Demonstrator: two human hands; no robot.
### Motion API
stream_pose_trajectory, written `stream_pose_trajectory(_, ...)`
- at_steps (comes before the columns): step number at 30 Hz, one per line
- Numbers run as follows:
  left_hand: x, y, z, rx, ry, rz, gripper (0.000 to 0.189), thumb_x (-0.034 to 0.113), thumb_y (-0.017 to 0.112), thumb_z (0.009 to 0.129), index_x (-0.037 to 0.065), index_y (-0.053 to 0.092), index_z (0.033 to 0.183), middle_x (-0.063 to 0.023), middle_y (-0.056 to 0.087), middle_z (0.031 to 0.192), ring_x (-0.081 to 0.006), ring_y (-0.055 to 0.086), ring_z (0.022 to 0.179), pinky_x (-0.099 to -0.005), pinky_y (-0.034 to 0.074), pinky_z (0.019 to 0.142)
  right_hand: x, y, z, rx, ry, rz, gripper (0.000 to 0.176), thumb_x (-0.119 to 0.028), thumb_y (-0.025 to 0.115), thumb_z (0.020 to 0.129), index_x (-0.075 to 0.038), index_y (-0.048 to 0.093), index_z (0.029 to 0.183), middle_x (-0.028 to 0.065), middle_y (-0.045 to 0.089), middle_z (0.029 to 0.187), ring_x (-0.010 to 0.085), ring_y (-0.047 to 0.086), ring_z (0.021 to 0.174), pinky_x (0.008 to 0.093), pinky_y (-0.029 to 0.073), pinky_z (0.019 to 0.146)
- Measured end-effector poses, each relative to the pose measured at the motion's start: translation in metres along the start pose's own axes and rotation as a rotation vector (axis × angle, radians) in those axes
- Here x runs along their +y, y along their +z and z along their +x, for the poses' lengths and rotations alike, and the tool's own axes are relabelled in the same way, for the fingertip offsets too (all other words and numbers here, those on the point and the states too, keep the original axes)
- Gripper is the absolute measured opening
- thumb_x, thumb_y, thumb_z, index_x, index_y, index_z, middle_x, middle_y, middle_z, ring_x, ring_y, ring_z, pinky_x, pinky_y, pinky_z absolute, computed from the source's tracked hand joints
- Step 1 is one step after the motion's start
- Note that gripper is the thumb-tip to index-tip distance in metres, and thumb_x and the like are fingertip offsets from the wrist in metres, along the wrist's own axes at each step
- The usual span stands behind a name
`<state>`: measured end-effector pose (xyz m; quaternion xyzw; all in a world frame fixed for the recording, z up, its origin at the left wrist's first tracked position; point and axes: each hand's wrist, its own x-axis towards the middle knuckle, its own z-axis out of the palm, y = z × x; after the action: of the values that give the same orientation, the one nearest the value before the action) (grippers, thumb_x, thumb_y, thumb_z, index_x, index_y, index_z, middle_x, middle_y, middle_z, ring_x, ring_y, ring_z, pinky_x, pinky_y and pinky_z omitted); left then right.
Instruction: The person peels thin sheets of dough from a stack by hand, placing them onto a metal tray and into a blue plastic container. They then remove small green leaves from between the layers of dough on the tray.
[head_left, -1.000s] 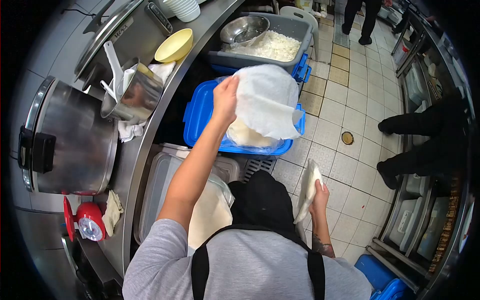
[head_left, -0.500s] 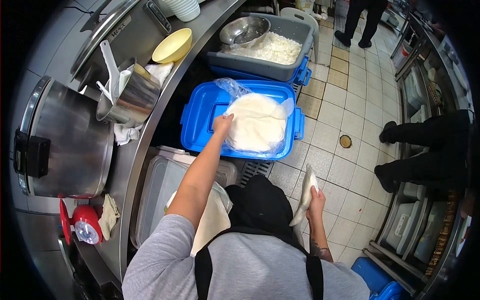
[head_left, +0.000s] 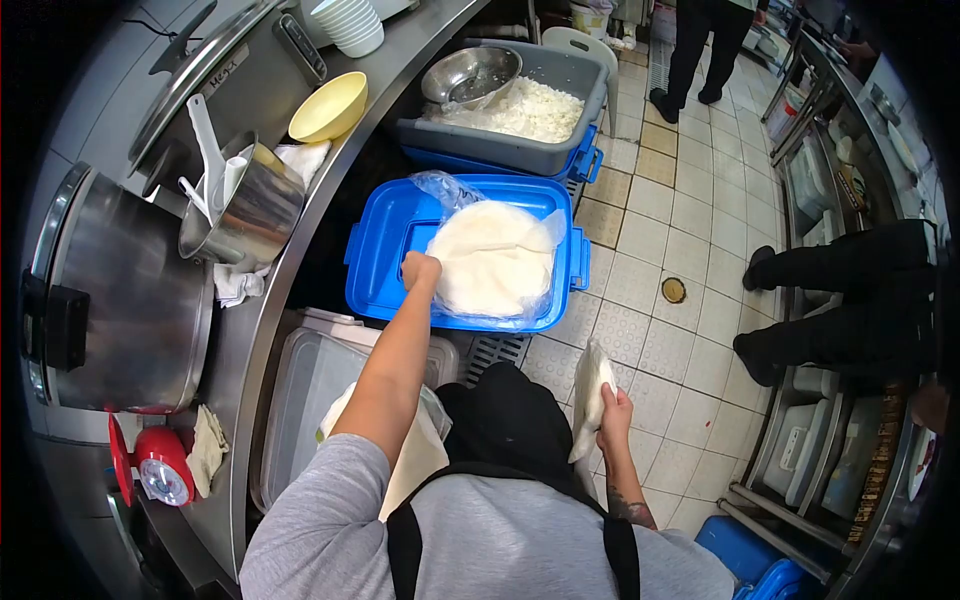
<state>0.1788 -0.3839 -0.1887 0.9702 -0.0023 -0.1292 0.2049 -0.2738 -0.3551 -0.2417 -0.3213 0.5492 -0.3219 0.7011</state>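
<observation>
A pile of thin, round, white pastry-like sheets (head_left: 500,265) lies on clear plastic (head_left: 445,188) over a blue lid (head_left: 385,225). My left hand (head_left: 421,270) is closed at the pile's left edge, its fingers pinching a sheet there. A crease runs across the top of the pile. Lower right, my right hand (head_left: 614,412) grips a folded, floppy white bundle (head_left: 592,395) that resembles the same sheets. It hangs beside my knee, above the floor.
Behind the lid stands a grey tub (head_left: 560,155) of chopped white food with a metal bowl (head_left: 472,77). A steel counter (head_left: 262,330) runs along the left. Two people's legs (head_left: 850,285) (head_left: 700,45) are at the right and back. Clear plastic containers (head_left: 310,400) sit under the counter.
The camera view has shifted slightly. My left hand has drawn a little toward me and left at the pile's edge, and a crease shows more clearly on top. My right hand still holds the bundle.
</observation>
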Motion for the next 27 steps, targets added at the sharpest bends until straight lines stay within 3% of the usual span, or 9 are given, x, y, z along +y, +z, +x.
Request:
stream_pose_trajectory(1, 0.006, -0.006, -0.007, -0.022, -0.023, 0.009, 0.024, 0.010, 0.059, 0.082, 0.005, 0.065, 0.105, -0.0153, 0.064, 0.113, -0.0349, 0.061, 0.105, -0.0496, 0.048, 0.086, 0.000, 0.000, 0.000, -0.001, -0.002, 0.000, 0.024, -0.021, 0.058, 0.094, 0.001, 0.063, 0.103, 0.0051, 0.066, 0.086, 0.0122, 0.059, 0.071, 0.0277, 0.047, 0.064)
stream_pose_trajectory(4, 0.026, -0.008, -0.050, 0.439, 0.071, 0.080, 0.027, 0.011, 0.062, 0.079, 0.006, 0.060, 0.105, -0.0121, 0.060, 0.111, -0.0307, 0.054, 0.110, -0.0486, 0.042, 0.089, 0.006, -0.002, 0.002, 0.015, 0.008, 0.002, 0.023, -0.020, 0.058, 0.093, 0.001, 0.063, 0.102, 0.0046, 0.065, 0.085, 0.0119, 0.058, 0.070, 0.0278, 0.047, 0.063)
stream_pose_trajectory(7, 0.031, -0.008, -0.064, 0.390, 0.742, 0.052, 0.031, 0.013, 0.065, 0.075, 0.008, 0.057, 0.104, -0.0101, 0.056, 0.108, -0.0282, 0.048, 0.111, -0.0477, 0.038, 0.089, 0.009, -0.002, 0.003, 0.013, 0.006, -0.024, 0.022, -0.020, 0.058, 0.093, 0.000, 0.063, 0.100, 0.0038, 0.065, 0.083, 0.0114, 0.058, 0.068, 0.0278, 0.046, 0.062)
stream_pose_trajectory(10, 0.055, 0.032, -0.056, 0.098, 1.099, -0.118, 0.030, 0.012, 0.065, 0.074, 0.006, 0.057, 0.103, -0.0117, 0.059, 0.105, -0.0310, 0.051, 0.107, -0.0471, 0.041, 0.087, 0.008, -0.002, 0.004, 0.000, -0.001, -0.051, 0.022, -0.020, 0.057, 0.094, 0.000, 0.063, 0.098, 0.0032, 0.064, 0.081, 0.0107, 0.056, 0.066, 0.0273, 0.045, 0.060)
stream_pose_trajectory(14, 0.103, 0.074, -0.076, -0.158, 1.128, -0.239, 0.042, 0.011, 0.063, 0.075, 0.004, 0.054, 0.115, -0.0182, 0.060, 0.112, -0.0351, 0.052, 0.112, -0.0448, 0.042, 0.093, 0.002, -0.004, -0.004, 0.011, -0.046, -0.105, 0.022, -0.020, 0.056, 0.094, 0.001, 0.063, 0.098, 0.0030, 0.064, 0.081, 0.0099, 0.055, 0.065, 0.0273, 0.044, 0.059)
stream_pose_trajectory(19, 0.135, 0.087, -0.098, -0.331, 0.864, -0.037, 0.055, 0.012, 0.060, 0.076, 0.006, 0.046, 0.128, -0.0174, 0.062, 0.115, -0.0335, 0.055, 0.112, -0.0510, 0.042, 0.091, 0.012, -0.015, -0.009, 0.023, -0.087, -0.134, 0.021, -0.019, 0.056, 0.094, 0.001, 0.063, 0.098, 0.0035, 0.064, 0.081, 0.0100, 0.055, 0.066, 0.0272, 0.044, 0.060)
stream_pose_trajectory(25, 0.127, 0.089, -0.079, -0.498, 0.871, -0.046, 0.030, 0.016, 0.060, 0.077, 0.016, 0.068, 0.105, -0.0067, 0.070, 0.094, -0.0250, 0.065, 0.094, -0.0487, 0.044, 0.088, 0.022, -0.019, -0.007, 0.036, -0.076, -0.200, 0.021, -0.019, 0.057, 0.094, 0.001, 0.063, 0.096, 0.0015, 0.062, 0.077, 0.0082, 0.052, 0.063, 0.0260, 0.042, 0.057)
stream_pose_trajectory(26, 0.118, 0.087, -0.074, -0.500, 0.959, -0.101, 0.018, 0.016, 0.059, 0.076, 0.017, 0.074, 0.088, -0.0053, 0.071, 0.086, -0.0217, 0.066, 0.085, -0.0405, 0.049, 0.080, 0.022, -0.018, -0.006, 0.030, -0.081, -0.215, 0.020, -0.019, 0.057, 0.094, 0.000, 0.063, 0.095, 0.0012, 0.062, 0.076, 0.0079, 0.051, 0.062, 0.0258, 0.042, 0.056)
stream_pose_trajectory(27, 0.110, 0.079, -0.072, -0.542, 1.014, -0.106, 0.018, 0.013, 0.060, 0.075, 0.013, 0.073, 0.087, -0.0065, 0.070, 0.083, -0.0201, 0.066, 0.081, -0.0369, 0.049, 0.075, 0.022, -0.016, -0.005, 0.021, -0.085, -0.226, 0.020, -0.019, 0.057, 0.094, 0.000, 0.063, 0.094, 0.0011, 0.062, 0.076, 0.0077, 0.051, 0.062, 0.0258, 0.041, 0.056)
